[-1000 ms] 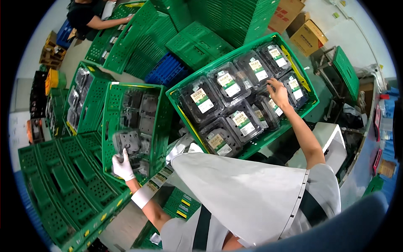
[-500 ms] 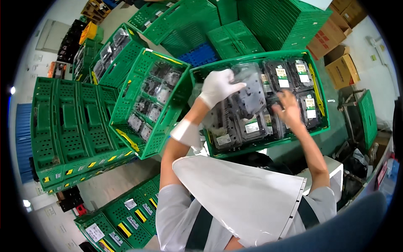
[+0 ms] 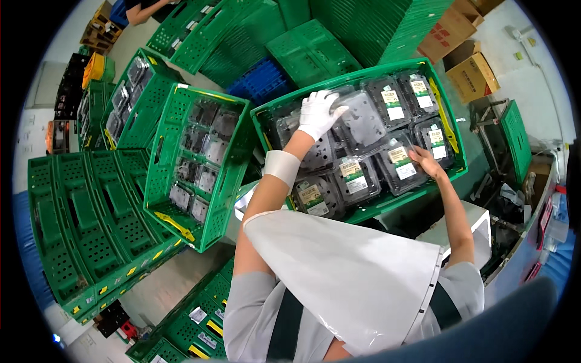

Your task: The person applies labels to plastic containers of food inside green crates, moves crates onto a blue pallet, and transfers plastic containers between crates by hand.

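A green crate (image 3: 363, 215) in front of me holds several clear plastic clamshell boxes of dark contents, many with white, green and yellow labels. My left hand (image 3: 318, 115), in a white glove, has its fingers spread over the back-left boxes. Beside its thumb lies an unlabelled clamshell box (image 3: 364, 123) with small holes. My bare right hand (image 3: 427, 163) grips the right edge of a labelled clamshell box (image 3: 400, 164) in the front row; its fingertips are partly hidden. Left of that stands another labelled clamshell box (image 3: 356, 180).
A second green crate (image 3: 221, 209) of clamshell boxes stands tilted close at left. Stacked green crates (image 3: 91, 224) are farther left, with more behind. A blue crate (image 3: 260, 81) and cardboard boxes (image 3: 472, 72) lie beyond. At the upper left shows another person's arm (image 3: 145, 12).
My right hand has come down onto the front-row box, now lying label up. My left hand has opened, and the unlabelled box near it lies flatter. Another person's arm has come into view.
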Available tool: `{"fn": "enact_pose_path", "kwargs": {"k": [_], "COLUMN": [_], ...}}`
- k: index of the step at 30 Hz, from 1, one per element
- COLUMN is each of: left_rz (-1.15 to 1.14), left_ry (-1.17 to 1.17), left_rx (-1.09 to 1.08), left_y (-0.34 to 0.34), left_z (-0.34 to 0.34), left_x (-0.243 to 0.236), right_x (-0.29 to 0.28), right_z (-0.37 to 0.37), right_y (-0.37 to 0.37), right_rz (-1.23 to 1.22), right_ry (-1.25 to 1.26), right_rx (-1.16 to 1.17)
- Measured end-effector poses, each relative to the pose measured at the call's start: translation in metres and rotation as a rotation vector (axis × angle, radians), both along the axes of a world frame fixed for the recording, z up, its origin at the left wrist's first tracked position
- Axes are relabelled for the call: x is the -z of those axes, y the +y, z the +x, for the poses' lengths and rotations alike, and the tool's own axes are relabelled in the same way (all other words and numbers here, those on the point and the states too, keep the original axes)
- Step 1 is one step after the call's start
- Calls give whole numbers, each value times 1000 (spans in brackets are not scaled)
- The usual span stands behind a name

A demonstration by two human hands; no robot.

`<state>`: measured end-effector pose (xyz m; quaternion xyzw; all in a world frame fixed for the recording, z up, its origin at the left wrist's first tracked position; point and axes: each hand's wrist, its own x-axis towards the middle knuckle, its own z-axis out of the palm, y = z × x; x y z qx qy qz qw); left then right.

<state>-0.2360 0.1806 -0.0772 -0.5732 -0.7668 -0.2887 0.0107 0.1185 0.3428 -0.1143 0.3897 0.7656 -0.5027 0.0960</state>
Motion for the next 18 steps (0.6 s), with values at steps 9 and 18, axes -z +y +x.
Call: {"fn": "enact_pose_path", "kwargs": {"k": [9,18], "left_rz": [537,-107], "left_ry": [-303,-774], "left_rx": [-482,-1198], "left_y": [-170,-334], "left_z": [-117,-250], "left_x": [-30,157], "right_x": [-38,-11], "right_z": [-37,-97], "right_y": [-62,-113], "right_rz": [772,761], "right_ry": [-311,-415], "right_rx": [-113,10]}}
